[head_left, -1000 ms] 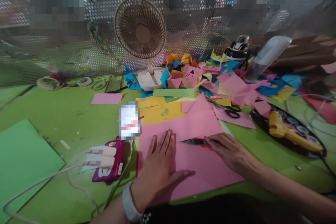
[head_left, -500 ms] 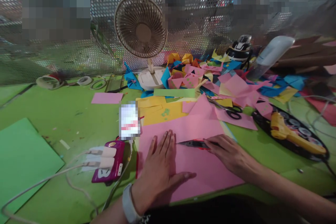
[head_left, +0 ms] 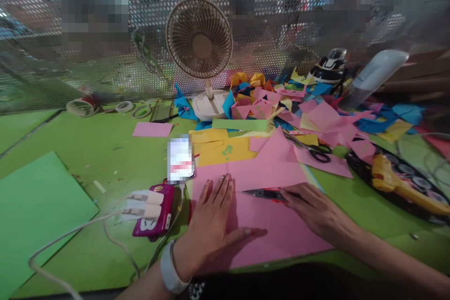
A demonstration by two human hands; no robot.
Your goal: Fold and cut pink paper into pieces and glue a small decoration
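Note:
My left hand lies flat on a sheet of pink paper, fingers and thumb spread. A grey-white band circles that wrist. My right hand is closed round a red-and-black utility knife. Its pointed tip rests on or just over the pink sheet, a little right of my left fingers; a fine line shows on the paper at the tip. Beyond the pink sheet, yellow paper sticks out. A phone with a lit, blurred screen stands left of the papers.
A purple power strip with plugged-in chargers and cables sits at left, near green paper. A fan, heaped paper scraps, scissors and tape rolls line the back. A yellow glue gun lies on a black tray.
The view has shifted slightly, moving the background rightward. My right hand and the knife have edged a little right of my left hand, which stays flat on the pink sheet.

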